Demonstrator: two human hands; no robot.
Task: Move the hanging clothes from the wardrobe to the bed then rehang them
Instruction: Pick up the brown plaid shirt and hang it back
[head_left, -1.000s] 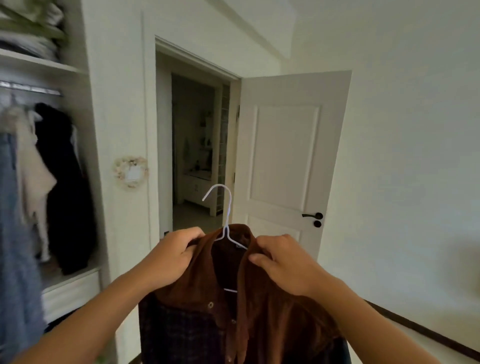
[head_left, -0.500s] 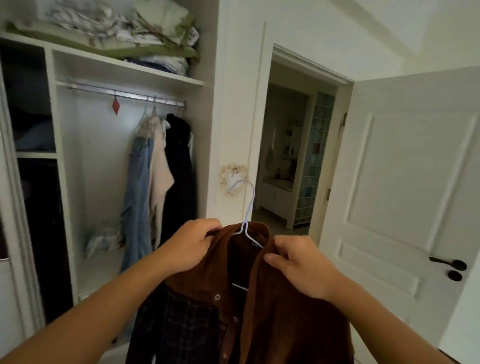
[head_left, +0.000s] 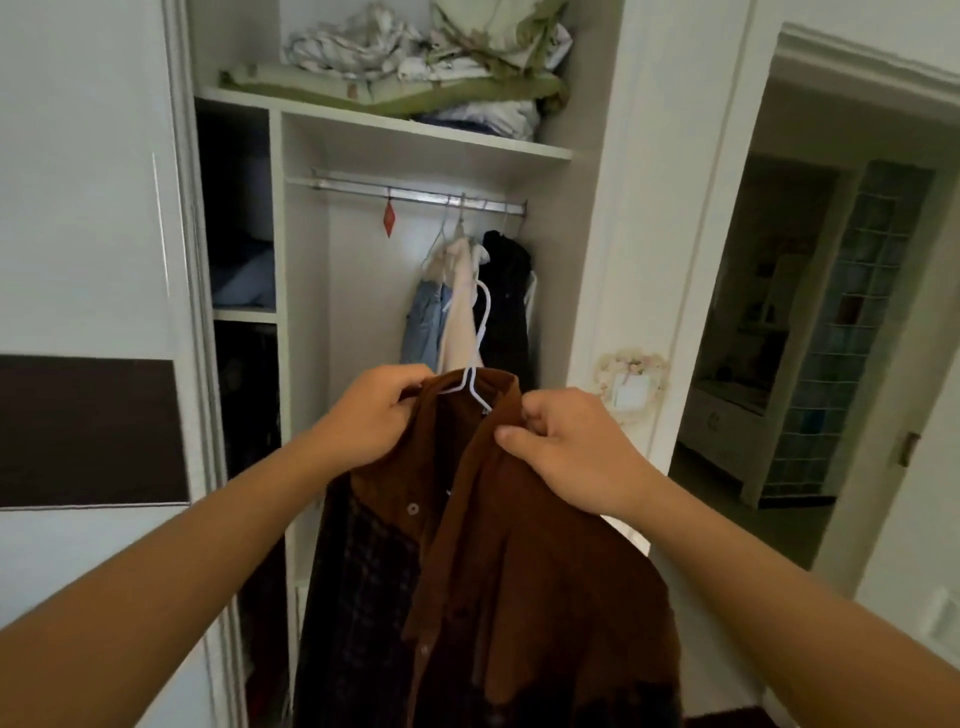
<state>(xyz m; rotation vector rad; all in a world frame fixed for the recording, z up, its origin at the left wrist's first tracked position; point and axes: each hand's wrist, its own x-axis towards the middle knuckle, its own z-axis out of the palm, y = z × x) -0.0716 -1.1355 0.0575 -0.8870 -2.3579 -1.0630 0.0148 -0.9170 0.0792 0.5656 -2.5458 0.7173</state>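
A brown corduroy shirt (head_left: 530, 561) with a dark plaid lining hangs on a white wire hanger (head_left: 480, 338) in front of me. My left hand (head_left: 371, 415) grips the shirt's left shoulder at the collar. My right hand (head_left: 566, 447) pinches the right side of the collar. Straight ahead is the open wardrobe with its metal rail (head_left: 410, 193). On the rail's right end hang a blue denim garment (head_left: 423, 322), a cream garment (head_left: 460, 306) and a black garment (head_left: 506, 306).
A small red tag (head_left: 389, 221) dangles from the rail's middle. Folded bedding (head_left: 415, 62) is piled on the top shelf. A sliding wardrobe door (head_left: 88, 312) stands at left. An open doorway (head_left: 810, 322) to another room is at right, with a framed wall switch (head_left: 631, 387) beside it.
My view has swung left from the doorway and white door to face the wardrobe. Both hands keep the same hold on the brown shirt, which has come closer to the rail.
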